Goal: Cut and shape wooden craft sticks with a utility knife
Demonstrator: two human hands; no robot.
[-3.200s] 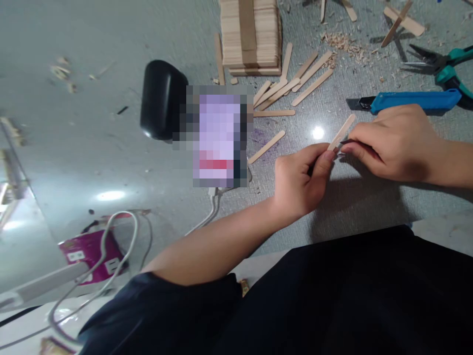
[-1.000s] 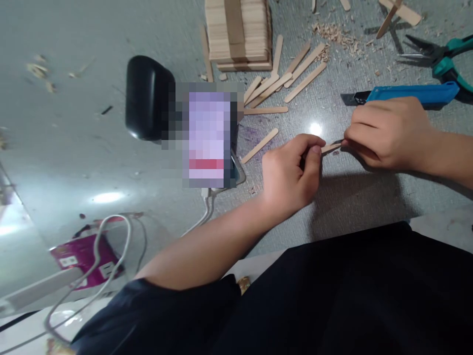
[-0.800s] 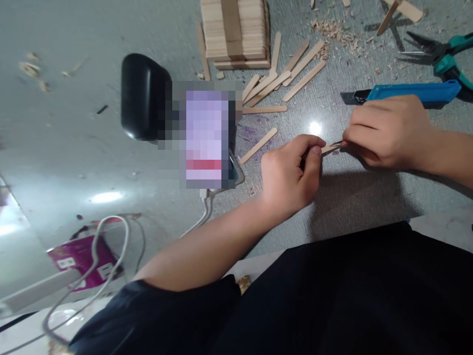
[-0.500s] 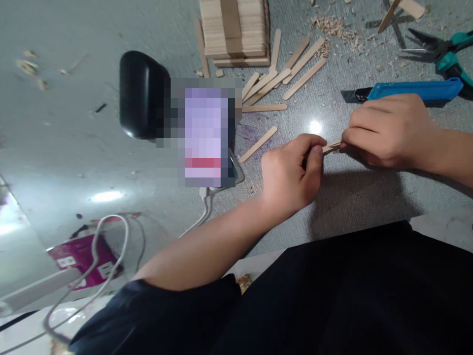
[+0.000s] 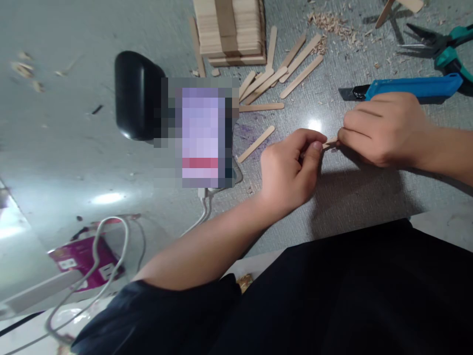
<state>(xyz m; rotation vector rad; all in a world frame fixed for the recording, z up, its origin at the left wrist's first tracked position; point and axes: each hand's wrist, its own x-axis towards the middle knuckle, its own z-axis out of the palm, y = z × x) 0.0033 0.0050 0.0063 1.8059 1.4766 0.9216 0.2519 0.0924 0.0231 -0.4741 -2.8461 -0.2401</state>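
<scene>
Pinching a slim, flat, pale wooden stick [image 5: 330, 143] between thumb and fingertips, the left hand [image 5: 290, 170] is holding it above the grey, textured desk [image 5: 74, 158], not far from the near edge, where the person's black shirt [image 5: 314, 296] is showing. The right hand [image 5: 382, 129] is facing it from just beside, fingers curling at the stick's other end; they are hiding that end, so I cannot tell whether they are gripping it. Just beyond the right hand, farther from the near edge, a blue-handled utility knife [image 5: 414, 88] is lying with its dark blade pointing left, and a pair of teal-and-black pliers [image 5: 439, 54] is resting past it, jaws parted. Loose pale wooden craft sticks [image 5: 266, 85] are fanning out beyond the left hand, several overlapping, and one separate wooden stick [image 5: 256, 144] is lying nearer. Farther off, a thick, brown-banded stack of wooden sticks [image 5: 247, 29] is standing beside a heap of pale wood shavings [image 5: 332, 24]. Left of the loose sticks, a pixelated, lilac-screened device [image 5: 200, 128] is lying with a white cable [image 5: 203, 212] running from its lower end, next to a rounded black case [image 5: 135, 96]. Toward the desk's near left corner, a shiny purple packet [image 5: 84, 254] is lying under a looped cable [image 5: 127, 241].
</scene>
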